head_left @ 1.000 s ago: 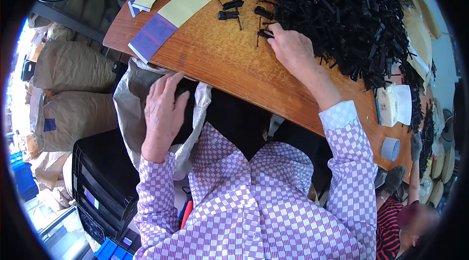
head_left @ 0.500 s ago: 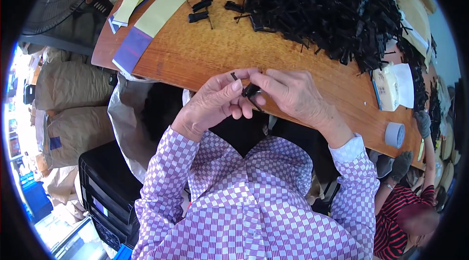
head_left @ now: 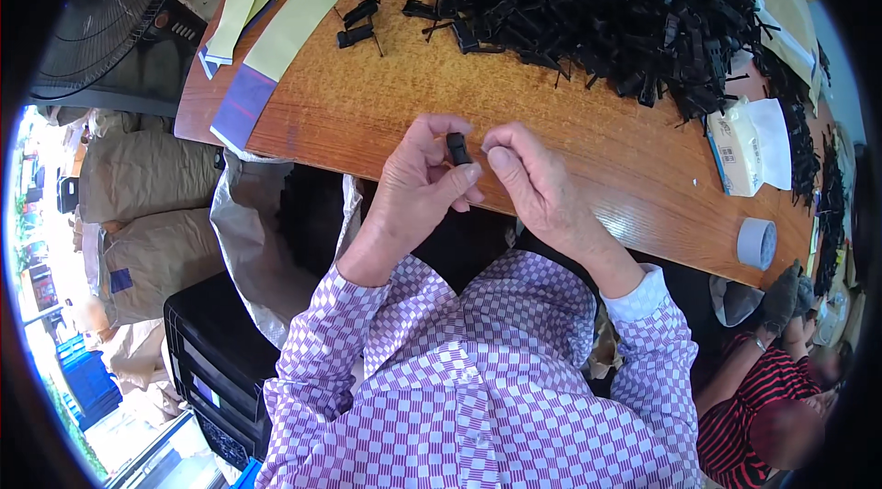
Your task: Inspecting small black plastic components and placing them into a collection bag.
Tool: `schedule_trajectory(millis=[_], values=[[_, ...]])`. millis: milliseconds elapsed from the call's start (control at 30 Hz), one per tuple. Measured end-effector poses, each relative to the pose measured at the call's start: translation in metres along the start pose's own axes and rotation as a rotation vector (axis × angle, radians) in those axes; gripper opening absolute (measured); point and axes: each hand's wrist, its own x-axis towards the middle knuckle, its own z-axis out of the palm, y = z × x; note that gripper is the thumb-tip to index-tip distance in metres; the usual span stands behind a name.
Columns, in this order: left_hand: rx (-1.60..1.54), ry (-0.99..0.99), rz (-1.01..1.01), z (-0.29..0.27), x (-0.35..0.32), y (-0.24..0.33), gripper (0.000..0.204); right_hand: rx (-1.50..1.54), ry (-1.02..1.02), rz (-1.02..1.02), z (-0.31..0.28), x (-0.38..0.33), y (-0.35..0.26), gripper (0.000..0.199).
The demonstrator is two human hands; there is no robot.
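My left hand (head_left: pixel 413 184) pinches a small black plastic part (head_left: pixel 457 149) between thumb and fingers, just over the table's near edge. The part is short and blocky and stands roughly upright. My right hand (head_left: pixel 540 184) is a little to the right, apart from the part, its thumb and fingertips pressed together. What those fingertips hold, if anything, is hidden. Beyond the hands a big heap of similar black parts (head_left: pixel 597 20), with thin stems, covers the far side of the wooden table (head_left: pixel 349 112). Several loose black parts (head_left: pixel 356 35) lie left of the heap.
Yellow and purple paper strips (head_left: pixel 248 98) lie at the table's left. A tissue pack (head_left: pixel 735 153) and a tape roll (head_left: pixel 756 244) sit on the right. A white sack (head_left: pixel 246 222) hangs open below the left edge. A co-worker's striped sleeve (head_left: pixel 781 379) shows at lower right.
My hands have come apart; the right has moved off the black part, which stays in my left hand, now upright. The co-worker's gloved hand at the right has drawn back toward the body.
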Motion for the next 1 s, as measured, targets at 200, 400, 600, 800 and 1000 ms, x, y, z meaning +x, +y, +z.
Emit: schedule_trajectory(millis=[200,400,600,800,1000], values=[[0.283,0.104,0.085,0.007,0.0,-0.002,0.03,0.015,-0.005,0.018,0.016,0.003,0.001,0.012],[0.44,0.148,0.103,0.002,0.0,-0.001,0.031,-0.043,-0.011,0.008,0.022,0.007,0.006,0.009],[0.655,0.243,0.297,-0.002,0.001,-0.007,0.031,-0.072,-0.003,0.024,0.033,0.018,0.011,0.007],[0.65,0.259,0.326,-0.008,-0.003,-0.004,0.031,-0.044,0.026,-0.016,0.042,0.018,0.015,0.012],[-0.017,0.218,0.251,-0.026,-0.008,0.005,0.023,0.033,0.0,0.121,0.033,0.029,0.001,0.015]])
